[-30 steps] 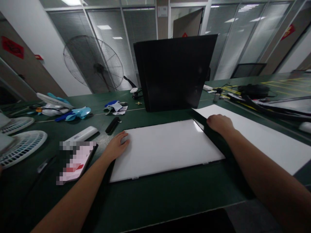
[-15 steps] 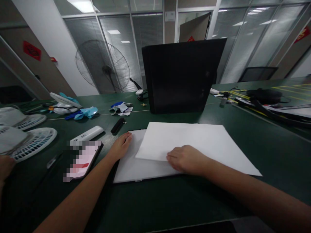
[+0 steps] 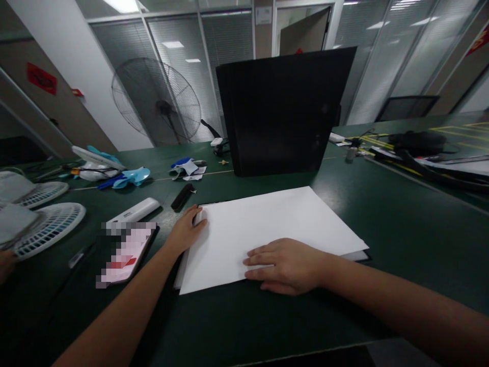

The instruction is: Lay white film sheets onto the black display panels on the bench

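A large white sheet (image 3: 263, 227) lies over a flat white panel with a dark rim (image 3: 359, 256) on the green table (image 3: 401, 239); only the panel's left and right edges still show. My right hand (image 3: 286, 265) lies flat on the sheet's near edge, fingers stretched out and pointing left. My left hand (image 3: 187, 229) rests at the panel's far left corner, fingers curled on the edge of sheet and panel.
A tall black board (image 3: 282, 109) stands upright behind the sheet. To the left lie a phone (image 3: 126, 252), a white bar-shaped device (image 3: 133, 211), a small black object (image 3: 183, 196), white fan grilles (image 3: 46, 227) and blue parts (image 3: 128, 178). Cables and black gear (image 3: 416, 142) sit at the right. A floor fan (image 3: 156, 102) stands behind.
My right hand pulled the white sheet from the right side across onto the panel, which is almost fully covered now. The left hand stayed at the panel's left corner.
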Demonstrator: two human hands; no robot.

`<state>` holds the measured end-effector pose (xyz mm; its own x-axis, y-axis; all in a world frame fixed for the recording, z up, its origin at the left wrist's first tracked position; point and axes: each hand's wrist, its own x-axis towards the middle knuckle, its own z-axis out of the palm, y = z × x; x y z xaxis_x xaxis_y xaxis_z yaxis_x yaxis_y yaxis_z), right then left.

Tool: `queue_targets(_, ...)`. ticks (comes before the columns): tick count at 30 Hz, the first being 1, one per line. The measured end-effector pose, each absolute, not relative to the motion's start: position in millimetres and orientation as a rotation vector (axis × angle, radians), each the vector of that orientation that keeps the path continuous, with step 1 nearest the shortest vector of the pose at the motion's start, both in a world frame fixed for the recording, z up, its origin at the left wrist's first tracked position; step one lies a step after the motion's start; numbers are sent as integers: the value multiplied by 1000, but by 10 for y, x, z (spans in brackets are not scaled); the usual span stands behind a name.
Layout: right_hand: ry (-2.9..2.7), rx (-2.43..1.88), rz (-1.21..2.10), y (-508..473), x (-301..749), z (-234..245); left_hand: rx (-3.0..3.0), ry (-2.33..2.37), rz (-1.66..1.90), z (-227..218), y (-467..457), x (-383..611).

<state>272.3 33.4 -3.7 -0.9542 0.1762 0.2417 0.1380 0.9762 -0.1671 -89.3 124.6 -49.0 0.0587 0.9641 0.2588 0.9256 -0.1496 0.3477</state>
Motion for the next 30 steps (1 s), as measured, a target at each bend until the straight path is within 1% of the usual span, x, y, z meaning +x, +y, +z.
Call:
queue_targets(6,-2871,-145,273,315,2692,-113,2127,2132,611,-457,1269,-901)
queue_targets(13,-2888,-421,160,358,2705,-72,2114,2162,591,-404,1235,-892)
queue_targets(17,-2893,-468,111,373,2717,-75,2147,2134,598,-412,1226,-899)
queue_targets(22,-2879,-423,-64,367,2719,-77,2194,2097,630,-453,1238,-907)
queue_targets(30,-2705,-251,-516,220,2668,-86,2167,2098,640,-462,1246,-914)
